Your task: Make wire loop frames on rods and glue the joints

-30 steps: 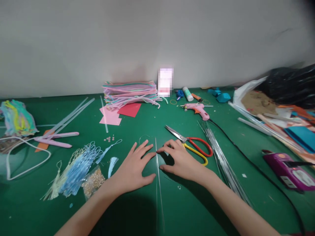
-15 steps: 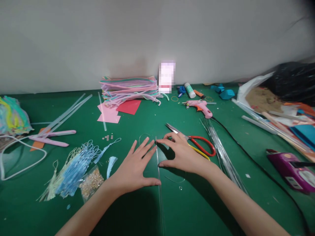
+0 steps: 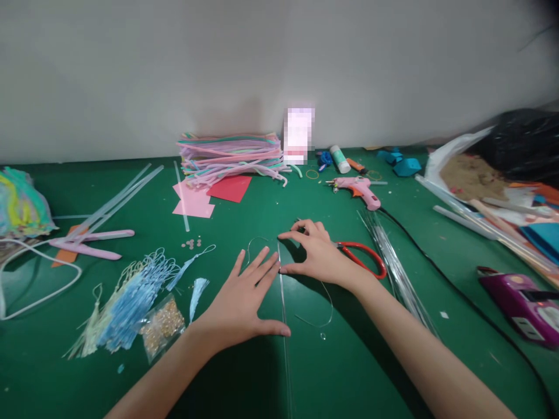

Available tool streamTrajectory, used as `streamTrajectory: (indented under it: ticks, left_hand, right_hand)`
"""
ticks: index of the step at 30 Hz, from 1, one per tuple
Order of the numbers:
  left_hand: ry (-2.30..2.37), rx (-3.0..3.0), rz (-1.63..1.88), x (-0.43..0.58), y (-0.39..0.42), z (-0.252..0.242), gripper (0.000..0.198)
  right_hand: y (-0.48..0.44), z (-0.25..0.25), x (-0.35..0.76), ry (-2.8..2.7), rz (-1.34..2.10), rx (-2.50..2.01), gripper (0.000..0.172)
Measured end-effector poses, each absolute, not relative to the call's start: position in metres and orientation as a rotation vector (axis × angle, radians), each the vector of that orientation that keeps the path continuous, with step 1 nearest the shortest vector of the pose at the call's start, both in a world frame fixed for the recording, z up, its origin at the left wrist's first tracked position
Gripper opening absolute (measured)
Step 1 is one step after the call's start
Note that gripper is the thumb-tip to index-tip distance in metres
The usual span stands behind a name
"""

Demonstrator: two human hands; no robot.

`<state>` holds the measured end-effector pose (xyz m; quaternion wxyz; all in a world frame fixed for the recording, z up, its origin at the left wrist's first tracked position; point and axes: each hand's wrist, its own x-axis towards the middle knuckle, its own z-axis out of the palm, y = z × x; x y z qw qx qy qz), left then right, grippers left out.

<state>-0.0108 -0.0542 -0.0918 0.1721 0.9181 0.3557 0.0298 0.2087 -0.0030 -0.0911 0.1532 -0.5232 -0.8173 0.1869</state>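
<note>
Thin shiny wires [image 3: 285, 326] run lengthwise on the green table in front of me. My left hand [image 3: 244, 297] lies spread and open, its fingertips at the wires' left side and its thumb across them lower down. On the other side is my right hand [image 3: 317, 253], its index fingertip at the wires' far end and its thumb touching them just below. These two fingers are apart in a curve. Under and behind this hand lie red-handled scissors [image 3: 364, 262], mostly covered. A thin loose strand [image 3: 329, 302] curls out beneath the right wrist.
Blue tassels [image 3: 131, 308], a bag of gold beads [image 3: 161, 326] and pink pliers-like handles [image 3: 98, 244] lie left. A pink glue gun [image 3: 360, 189] with a black cord, a wire bundle [image 3: 402, 279] and a purple device [image 3: 519, 302] are right. Pipe cleaners [image 3: 231, 154] sit behind.
My right thumb has slid up along the wires, closer to the index finger. The right hand now hides more of the scissors. My left hand stays nearly in place.
</note>
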Motion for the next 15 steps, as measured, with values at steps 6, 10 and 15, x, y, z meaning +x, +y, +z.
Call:
streamTrajectory:
  ticks: [6, 10, 15]
  left_hand:
    - [1.028, 2.65, 0.121, -0.0104, -0.0504, -0.0967, 0.091]
    - [1.046, 2.674, 0.147, -0.009, -0.0492, -0.0995, 0.09]
    - [1.054, 2.668, 0.153, -0.0085, -0.0473, -0.1001, 0.093]
  right_hand:
    - [-0.0062, -0.0896, 0.2078, -2.359, 0.572, -1.509, 0.061]
    - [-0.0069, -0.0909, 0.2075, -2.373, 0.546, -1.509, 0.058]
    - [-0.0073, -0.0935, 0.2083, -2.349, 0.573, -1.492, 0.058]
